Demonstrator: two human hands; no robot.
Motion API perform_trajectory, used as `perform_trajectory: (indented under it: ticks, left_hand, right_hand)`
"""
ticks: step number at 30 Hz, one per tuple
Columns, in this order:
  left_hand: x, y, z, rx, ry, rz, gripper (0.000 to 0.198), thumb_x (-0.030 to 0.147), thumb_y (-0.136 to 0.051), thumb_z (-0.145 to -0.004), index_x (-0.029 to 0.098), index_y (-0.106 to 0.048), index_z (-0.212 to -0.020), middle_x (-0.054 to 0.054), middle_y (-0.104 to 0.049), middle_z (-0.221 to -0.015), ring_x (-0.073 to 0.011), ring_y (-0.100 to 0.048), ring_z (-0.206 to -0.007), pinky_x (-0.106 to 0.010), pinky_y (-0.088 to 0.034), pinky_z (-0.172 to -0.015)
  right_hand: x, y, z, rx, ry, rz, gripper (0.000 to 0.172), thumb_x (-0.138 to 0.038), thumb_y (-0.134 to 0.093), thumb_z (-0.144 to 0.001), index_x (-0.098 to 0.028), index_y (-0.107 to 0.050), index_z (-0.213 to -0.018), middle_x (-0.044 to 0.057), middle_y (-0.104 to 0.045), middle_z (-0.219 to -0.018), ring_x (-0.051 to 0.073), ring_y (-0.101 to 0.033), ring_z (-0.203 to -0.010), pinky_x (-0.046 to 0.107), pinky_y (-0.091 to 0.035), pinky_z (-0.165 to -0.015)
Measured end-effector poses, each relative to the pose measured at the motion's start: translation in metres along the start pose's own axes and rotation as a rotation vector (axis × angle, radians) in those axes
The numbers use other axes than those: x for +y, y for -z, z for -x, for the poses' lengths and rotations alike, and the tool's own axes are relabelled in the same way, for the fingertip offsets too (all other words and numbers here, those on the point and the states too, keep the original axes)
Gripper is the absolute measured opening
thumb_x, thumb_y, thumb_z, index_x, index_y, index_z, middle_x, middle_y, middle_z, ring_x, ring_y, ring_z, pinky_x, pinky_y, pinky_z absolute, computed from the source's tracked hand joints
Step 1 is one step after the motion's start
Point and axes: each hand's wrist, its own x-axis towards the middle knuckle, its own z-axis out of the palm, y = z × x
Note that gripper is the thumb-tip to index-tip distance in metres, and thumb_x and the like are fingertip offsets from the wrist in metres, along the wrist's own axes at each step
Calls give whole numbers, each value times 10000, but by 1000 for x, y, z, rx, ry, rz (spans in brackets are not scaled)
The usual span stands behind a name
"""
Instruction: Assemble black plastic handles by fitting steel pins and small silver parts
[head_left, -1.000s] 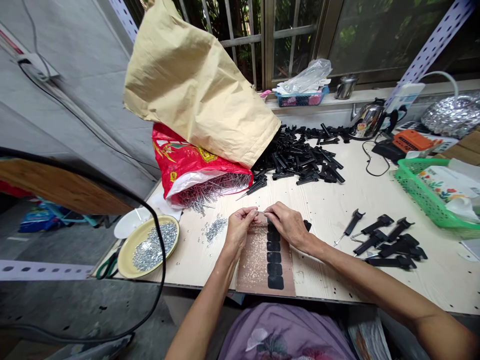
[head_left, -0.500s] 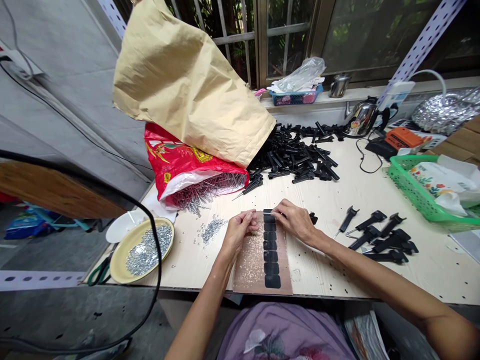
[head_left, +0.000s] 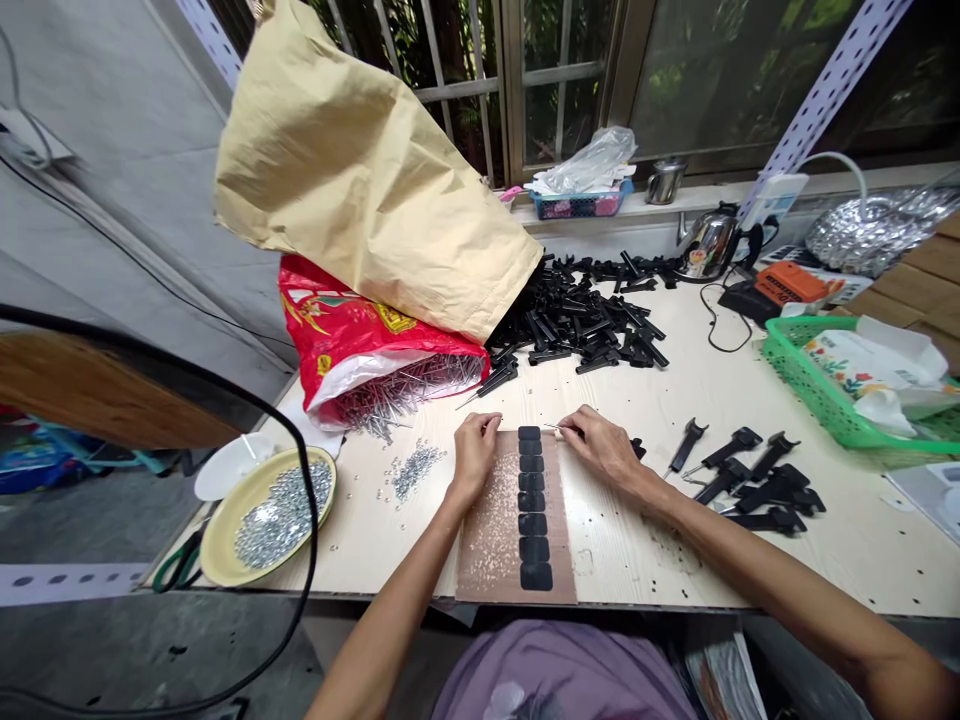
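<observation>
Just off the top right corner of a brown board (head_left: 564,520), my right hand (head_left: 602,447) pinches a thin metal pin (head_left: 551,427) that points left. My left hand (head_left: 475,452) is at the board's top left corner, thumb and fingers pressed together; whatever is in them is too small to make out. A column of black rounded pads (head_left: 533,523) runs down the board, with pale specks scattered left of it. Small silver rings or washers (head_left: 415,470) lie loose left of my left hand. Several black plastic handle-like pieces (head_left: 772,490), some with metal shafts, lie to the right.
A yellow dish (head_left: 211,548) of silver bits stands at the left, scissors (head_left: 178,560) beside it. Behind are a red bag (head_left: 352,325) of metal pins, a large paper sack (head_left: 360,170) and heaped black parts (head_left: 592,320). A green basket (head_left: 817,400) and a kettle (head_left: 706,242) are rightward.
My right hand has drawn back rightward from the top pad, and the thin pin now shows in its fingers. My left hand has moved slightly away from the pads. The whole view has shifted a little.
</observation>
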Motion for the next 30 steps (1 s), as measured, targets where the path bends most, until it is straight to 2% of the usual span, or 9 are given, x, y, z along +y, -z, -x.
perform_trajectory:
  ticks: [2, 4, 11, 16, 21, 26, 30]
  left_hand:
    - [3, -12, -19, -25, -115, -146, 214, 199, -517, -859, 146, -708, -941, -88, -671, -903, -181, -616, -837, -301, -463, -800]
    - [6, -26, -39, -94, -163, -245, 238, 182, -493, -872, 144, -697, -988, -93, -654, -914, -191, -605, -876, -304, -452, -818]
    - [12, -74, -93, -175, -203, -312, 264, 188, -476, -873, 162, -683, -1034, -82, -588, -883, -196, -580, -849, -287, -432, -772]
    - [14, -100, -122, -185, -182, -305, 257, 217, -455, -882, 161, -704, -905, -88, -578, -869, -193, -568, -824, -276, -409, -748]
    - [14, -114, -136, -184, -155, -274, 241, 241, -494, -858, 151, -688, -747, -92, -576, -861, -206, -556, -822, -296, -391, -752]
    - [19, -123, -141, -185, -98, -182, 168, 205, -533, -822, 159, -658, -720, -85, -576, -899, -200, -552, -839, -301, -385, -765]
    - [28, -122, -141, -177, -7, -38, 83, 141, -566, -776, 152, -623, -717, -74, -591, -872, -181, -563, -837, -284, -409, -747]
  right_hand:
    - [0, 6, 1, 35, -11, -8, 208, -299, -433, -916, -228, -626, -944, 25, -611, -931, 140, -591, -749, 241, -427, -601]
    - [-1, 14, 3, 85, -23, -10, 201, -306, -438, -916, -236, -624, -947, 20, -616, -934, 143, -601, -760, 246, -436, -619]
    - [4, 31, 18, 241, -56, -55, 204, -327, -437, -923, -242, -616, -971, 33, -625, -951, 162, -625, -829, 266, -472, -701]
    - [27, 27, 23, 328, -52, -112, 201, -328, -436, -923, -229, -605, -968, 55, -626, -917, 188, -627, -847, 300, -492, -716]
    - [36, 27, 22, 325, -66, -137, 187, -327, -441, -926, -236, -596, -976, 53, -620, -916, 183, -625, -834, 304, -498, -708]
    - [27, 34, 23, 309, -88, -150, 188, -304, -429, -935, -235, -593, -994, 43, -609, -932, 166, -618, -851, 286, -494, -730]
    - [32, 35, 23, 314, -100, -156, 193, -300, -429, -936, -228, -601, -986, 47, -607, -939, 168, -614, -857, 289, -491, -743]
